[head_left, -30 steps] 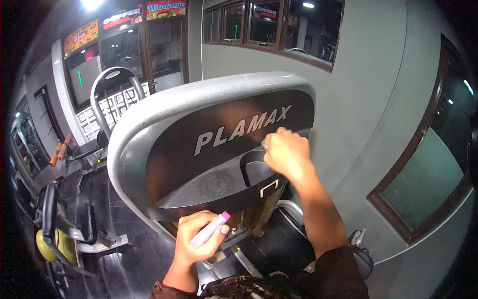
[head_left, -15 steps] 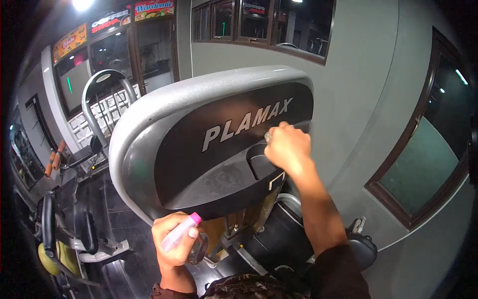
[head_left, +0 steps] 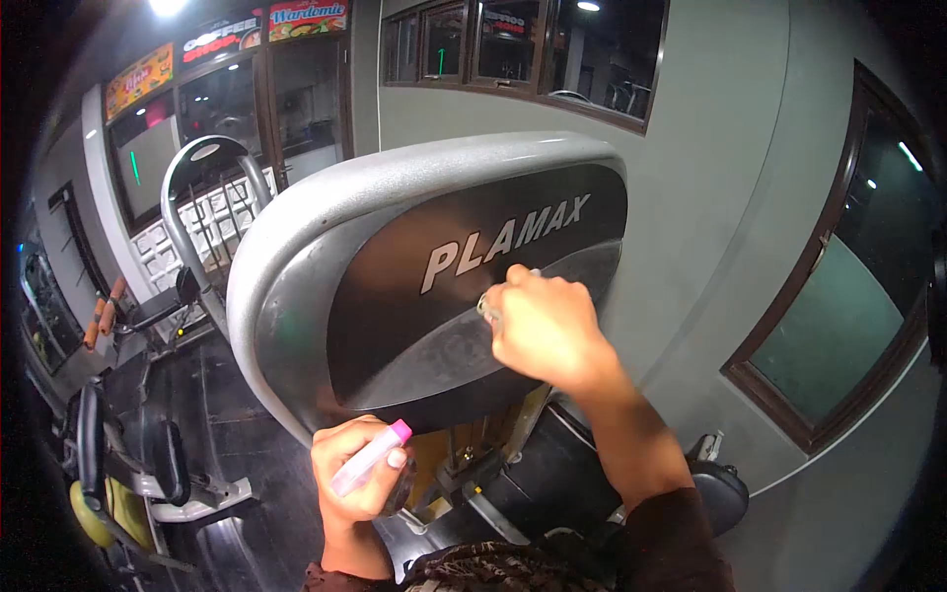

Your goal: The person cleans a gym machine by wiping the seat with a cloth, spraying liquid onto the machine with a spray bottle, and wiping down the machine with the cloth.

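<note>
A large console with a silver rim [head_left: 395, 173] and a dark panel lettered PLAMAX [head_left: 375, 326] stands in front of me. My left hand [head_left: 350, 474] is wrapped round a pale bottle with a pink top [head_left: 370, 459], below the console's lower left edge. Against the panel, under the lettering, my right hand [head_left: 547, 326] is closed, its knuckles up. A bit of light material shows at its fingers, too small to make out. The hand covers the recess in the panel.
Gym equipment with a black pad [head_left: 173, 464] stands at the left, and a grey upright frame [head_left: 182, 212] behind it. A grey wall [head_left: 710, 197] and a brown-framed door [head_left: 829, 335] are on the right. A round black pad [head_left: 725, 498] is at the lower right.
My right hand has moved left and down across the panel, from the recess's upper right to over it. My left hand has shifted left and slightly down, still round the bottle.
</note>
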Motion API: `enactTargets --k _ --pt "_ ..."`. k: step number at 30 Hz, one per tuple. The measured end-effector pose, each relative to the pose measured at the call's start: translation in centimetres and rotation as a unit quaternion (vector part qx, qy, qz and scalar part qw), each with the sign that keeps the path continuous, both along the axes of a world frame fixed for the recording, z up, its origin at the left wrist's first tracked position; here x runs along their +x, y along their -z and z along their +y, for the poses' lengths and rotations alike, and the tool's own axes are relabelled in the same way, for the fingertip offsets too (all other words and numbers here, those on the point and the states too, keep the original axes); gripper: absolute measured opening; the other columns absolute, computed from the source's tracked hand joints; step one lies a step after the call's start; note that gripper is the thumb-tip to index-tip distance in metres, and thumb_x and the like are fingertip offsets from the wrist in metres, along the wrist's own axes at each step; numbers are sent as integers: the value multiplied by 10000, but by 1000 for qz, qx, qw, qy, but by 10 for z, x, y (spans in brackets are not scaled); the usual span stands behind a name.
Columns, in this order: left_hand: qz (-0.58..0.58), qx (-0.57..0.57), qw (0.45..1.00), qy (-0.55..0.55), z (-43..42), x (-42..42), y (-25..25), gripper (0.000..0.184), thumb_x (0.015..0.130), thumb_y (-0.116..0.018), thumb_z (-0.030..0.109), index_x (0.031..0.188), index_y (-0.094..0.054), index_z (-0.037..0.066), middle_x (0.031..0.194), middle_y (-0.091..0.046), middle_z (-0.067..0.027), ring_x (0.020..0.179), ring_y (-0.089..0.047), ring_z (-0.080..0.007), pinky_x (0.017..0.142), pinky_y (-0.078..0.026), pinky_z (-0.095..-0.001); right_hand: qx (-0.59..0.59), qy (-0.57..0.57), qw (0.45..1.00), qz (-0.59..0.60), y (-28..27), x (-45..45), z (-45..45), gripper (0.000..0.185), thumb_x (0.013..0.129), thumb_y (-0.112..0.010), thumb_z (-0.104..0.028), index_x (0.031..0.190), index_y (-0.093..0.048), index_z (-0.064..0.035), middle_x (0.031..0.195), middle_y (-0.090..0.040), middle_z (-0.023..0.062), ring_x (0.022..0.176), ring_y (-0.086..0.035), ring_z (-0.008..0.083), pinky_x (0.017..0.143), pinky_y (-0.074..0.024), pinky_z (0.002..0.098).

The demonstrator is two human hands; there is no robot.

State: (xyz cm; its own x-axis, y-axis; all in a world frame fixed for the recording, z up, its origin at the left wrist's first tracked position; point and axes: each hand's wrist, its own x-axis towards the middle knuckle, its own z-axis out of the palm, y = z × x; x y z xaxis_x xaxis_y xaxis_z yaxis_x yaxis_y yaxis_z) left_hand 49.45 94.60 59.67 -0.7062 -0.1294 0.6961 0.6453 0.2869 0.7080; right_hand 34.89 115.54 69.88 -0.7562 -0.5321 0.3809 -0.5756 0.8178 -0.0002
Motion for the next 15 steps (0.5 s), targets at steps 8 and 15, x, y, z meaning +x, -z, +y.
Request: enactTargets --k 8,15 --pt "-21 -17 1000 12 0 2 -5 203 835 -770 169 826 -711 -25 676 -680 -86 586 -636 -177 571 -476 -287 4 -209 977 -41 -18 18 14 172 891 -657 -215 1014 -778 -210 986 -709 61 872 -713 334 736 -568 475" --pt "-30 -20 999 20 -4 3 -1 171 820 -770 133 826 -710 -27 672 -672 -88 576 -622 -175 559 -463 -290 -55 8 998 -17 -14 2 13 222 915 -601 -247 1029 -780 -185 1034 -718 123 959 -716 376 838 -576 516"
